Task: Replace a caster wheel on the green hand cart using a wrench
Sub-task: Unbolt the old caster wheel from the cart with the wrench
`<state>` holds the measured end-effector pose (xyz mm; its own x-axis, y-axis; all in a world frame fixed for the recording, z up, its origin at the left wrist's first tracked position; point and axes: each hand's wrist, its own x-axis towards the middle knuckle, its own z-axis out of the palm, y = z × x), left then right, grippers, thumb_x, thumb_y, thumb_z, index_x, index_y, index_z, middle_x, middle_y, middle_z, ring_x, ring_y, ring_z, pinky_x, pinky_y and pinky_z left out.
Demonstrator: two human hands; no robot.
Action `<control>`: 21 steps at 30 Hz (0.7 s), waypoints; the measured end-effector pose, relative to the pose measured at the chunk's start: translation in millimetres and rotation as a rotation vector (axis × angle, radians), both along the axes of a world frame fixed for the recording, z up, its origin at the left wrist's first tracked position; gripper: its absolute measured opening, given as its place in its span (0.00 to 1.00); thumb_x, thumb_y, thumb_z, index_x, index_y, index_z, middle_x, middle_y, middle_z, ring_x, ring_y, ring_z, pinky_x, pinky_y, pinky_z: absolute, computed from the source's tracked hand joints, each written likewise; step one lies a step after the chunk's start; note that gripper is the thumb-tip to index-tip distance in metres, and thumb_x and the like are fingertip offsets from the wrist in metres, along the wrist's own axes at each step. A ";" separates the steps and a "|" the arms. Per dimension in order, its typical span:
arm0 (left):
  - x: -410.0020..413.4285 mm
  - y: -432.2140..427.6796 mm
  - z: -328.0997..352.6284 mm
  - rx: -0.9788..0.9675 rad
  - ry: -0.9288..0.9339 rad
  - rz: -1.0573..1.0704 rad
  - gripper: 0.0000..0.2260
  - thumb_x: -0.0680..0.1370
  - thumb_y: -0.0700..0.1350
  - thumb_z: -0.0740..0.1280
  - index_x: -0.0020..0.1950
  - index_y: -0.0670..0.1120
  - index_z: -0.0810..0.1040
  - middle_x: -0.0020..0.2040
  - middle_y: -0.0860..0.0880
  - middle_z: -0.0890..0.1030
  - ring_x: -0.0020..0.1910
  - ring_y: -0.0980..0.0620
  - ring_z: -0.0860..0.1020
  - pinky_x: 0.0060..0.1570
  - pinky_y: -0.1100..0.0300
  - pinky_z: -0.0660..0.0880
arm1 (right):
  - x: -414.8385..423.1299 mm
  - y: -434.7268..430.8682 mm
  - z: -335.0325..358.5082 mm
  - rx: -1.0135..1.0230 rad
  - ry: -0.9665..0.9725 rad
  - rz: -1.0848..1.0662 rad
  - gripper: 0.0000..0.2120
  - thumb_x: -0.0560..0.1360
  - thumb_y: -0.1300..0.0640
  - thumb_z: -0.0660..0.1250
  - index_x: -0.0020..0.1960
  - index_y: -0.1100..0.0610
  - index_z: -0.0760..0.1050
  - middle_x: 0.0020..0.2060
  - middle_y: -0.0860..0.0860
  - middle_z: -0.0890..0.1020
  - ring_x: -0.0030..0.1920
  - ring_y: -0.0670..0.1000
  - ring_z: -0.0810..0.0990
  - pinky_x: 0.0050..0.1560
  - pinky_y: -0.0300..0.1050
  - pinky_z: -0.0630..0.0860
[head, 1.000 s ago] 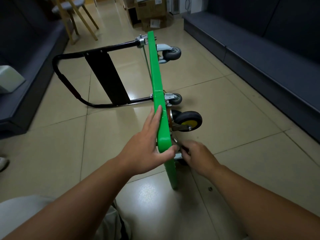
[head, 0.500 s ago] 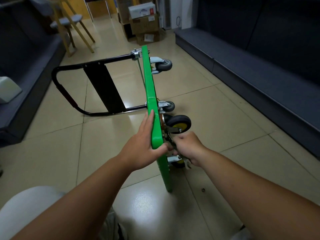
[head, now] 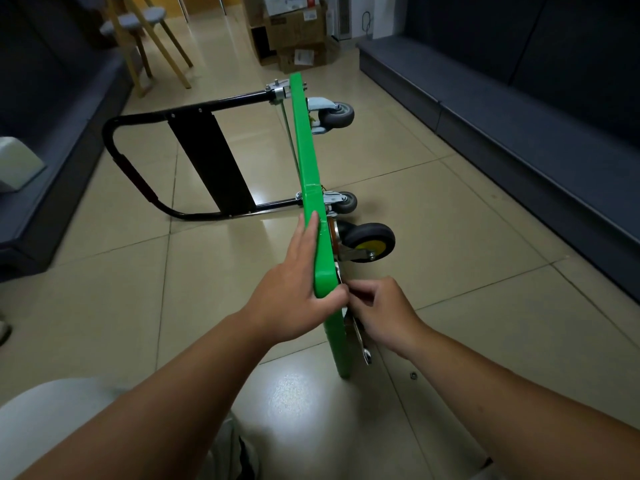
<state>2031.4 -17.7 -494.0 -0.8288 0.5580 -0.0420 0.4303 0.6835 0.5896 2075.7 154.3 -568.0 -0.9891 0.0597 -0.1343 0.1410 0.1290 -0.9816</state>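
The green hand cart stands on its side edge on the tiled floor, its black handle lying to the left. My left hand holds the deck's near upper corner, fingers flat along the left face and thumb hooked over the edge. A black caster with a yellow hub sticks out to the right just beyond it. My right hand grips a metal wrench against the underside below that caster; the wrench's head is hidden by my fingers. Two grey casters sit farther back.
A small nut lies on the floor right of the cart's near corner. Dark benches run along the right and left walls. Wooden stools and cardboard boxes stand at the far end.
The view has dropped and drawn closer. My right hand rose to the deck by the caster, then came back down a little, and the wrench's lower end now shows below it. My left hand stays put.
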 end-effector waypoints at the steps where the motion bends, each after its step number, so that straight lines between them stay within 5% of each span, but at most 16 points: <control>1: -0.2 -0.2 0.1 0.001 0.003 -0.003 0.50 0.68 0.69 0.60 0.82 0.62 0.33 0.85 0.57 0.44 0.56 0.47 0.81 0.53 0.49 0.82 | -1.3 1.6 -4.1 0.003 0.003 0.001 0.11 0.80 0.57 0.69 0.56 0.42 0.83 0.47 0.43 0.87 0.50 0.42 0.85 0.46 0.33 0.79; 9: -2.2 -4.2 0.7 0.019 -0.011 -0.039 0.50 0.69 0.69 0.60 0.82 0.61 0.34 0.84 0.59 0.41 0.63 0.47 0.79 0.55 0.50 0.82 | -35.2 13.4 -38.9 0.156 0.051 0.023 0.16 0.78 0.65 0.70 0.64 0.53 0.82 0.55 0.46 0.86 0.58 0.46 0.83 0.62 0.45 0.79; 14: -2.6 -5.9 1.8 0.012 0.008 -0.040 0.50 0.70 0.69 0.61 0.82 0.61 0.33 0.84 0.58 0.39 0.67 0.46 0.76 0.58 0.49 0.80 | -38.2 16.7 -40.6 0.356 0.152 0.028 0.14 0.78 0.62 0.70 0.63 0.53 0.82 0.56 0.48 0.85 0.55 0.47 0.83 0.58 0.43 0.80; 21: 1.8 -4.2 6.4 0.020 -0.025 -0.017 0.50 0.72 0.64 0.65 0.83 0.60 0.34 0.85 0.58 0.40 0.69 0.48 0.75 0.58 0.50 0.82 | 15.2 41.7 -44.6 0.965 -0.705 0.374 0.16 0.78 0.61 0.69 0.64 0.61 0.74 0.61 0.58 0.81 0.58 0.56 0.82 0.50 0.43 0.75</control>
<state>2033.2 -22.0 -487.6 -0.8179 0.5730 -0.0512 0.4268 0.6641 0.6139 2090.9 196.0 -612.6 -0.6970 0.1594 -0.6991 0.3965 0.8981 -0.1904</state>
